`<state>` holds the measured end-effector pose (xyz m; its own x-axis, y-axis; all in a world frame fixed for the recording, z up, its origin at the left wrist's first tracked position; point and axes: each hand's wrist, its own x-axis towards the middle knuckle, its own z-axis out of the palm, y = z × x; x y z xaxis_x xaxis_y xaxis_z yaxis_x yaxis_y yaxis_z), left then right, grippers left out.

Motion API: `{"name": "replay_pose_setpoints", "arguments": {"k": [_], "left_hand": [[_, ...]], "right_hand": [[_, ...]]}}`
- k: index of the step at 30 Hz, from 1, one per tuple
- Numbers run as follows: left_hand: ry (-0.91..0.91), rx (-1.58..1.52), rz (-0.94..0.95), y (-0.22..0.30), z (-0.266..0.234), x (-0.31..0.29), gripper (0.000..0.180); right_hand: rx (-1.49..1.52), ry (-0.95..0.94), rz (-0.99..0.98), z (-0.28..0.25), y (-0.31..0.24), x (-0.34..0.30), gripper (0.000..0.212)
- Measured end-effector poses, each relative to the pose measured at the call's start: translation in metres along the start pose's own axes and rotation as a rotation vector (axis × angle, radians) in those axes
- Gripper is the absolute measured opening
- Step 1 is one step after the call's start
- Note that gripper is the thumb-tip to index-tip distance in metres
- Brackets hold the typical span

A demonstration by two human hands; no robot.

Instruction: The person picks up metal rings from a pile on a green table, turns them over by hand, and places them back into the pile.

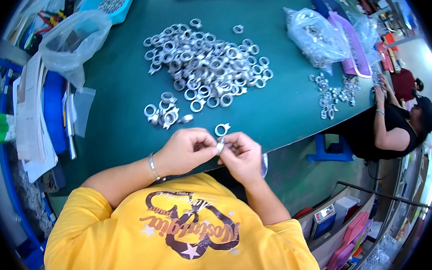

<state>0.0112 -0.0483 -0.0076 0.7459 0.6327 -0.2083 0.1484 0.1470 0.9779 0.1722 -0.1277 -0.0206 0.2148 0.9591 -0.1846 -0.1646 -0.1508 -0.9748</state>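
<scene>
Close to my body, at the table's near edge, both hands meet over a small metal ring clamp point(220, 145), which is mostly covered by fingers. My left hand point(185, 152) pinches it from one side, and my right hand point(243, 157) has its fingertips closed on the other. Just beyond the fingers, a single silver ring clamp point(221, 130) with a small lug lies on the green table point(124, 104). A small cluster of the same clamps point(167, 113) sits ahead of my left hand. Farther off spreads a big heap of ring clamps point(205, 65).
A turquoise tray point(119, 15) of small metal parts and a clear plastic bag point(76, 40) stand at far left, above papers point(29, 109). Toward the right are a filled bag point(316, 37), a purple bin point(352, 49) and loose small parts point(332, 95). Another person point(400, 121) works there, near a blue stool point(330, 149).
</scene>
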Motion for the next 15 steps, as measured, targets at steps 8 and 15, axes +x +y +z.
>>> {"name": "replay_pose_setpoints", "arguments": {"k": [8, 15], "left_hand": [[0.077, 0.021, 0.122, -0.002, 0.001, -0.002, 0.012], [0.133, -0.153, 0.002, -0.002, -0.011, -0.009, 0.021]], "right_hand": [[0.105, -0.076, 0.063, -0.009, -0.017, 0.016, 0.011], [0.075, 0.308, -0.205, -0.099, -0.106, 0.110, 0.024]]}}
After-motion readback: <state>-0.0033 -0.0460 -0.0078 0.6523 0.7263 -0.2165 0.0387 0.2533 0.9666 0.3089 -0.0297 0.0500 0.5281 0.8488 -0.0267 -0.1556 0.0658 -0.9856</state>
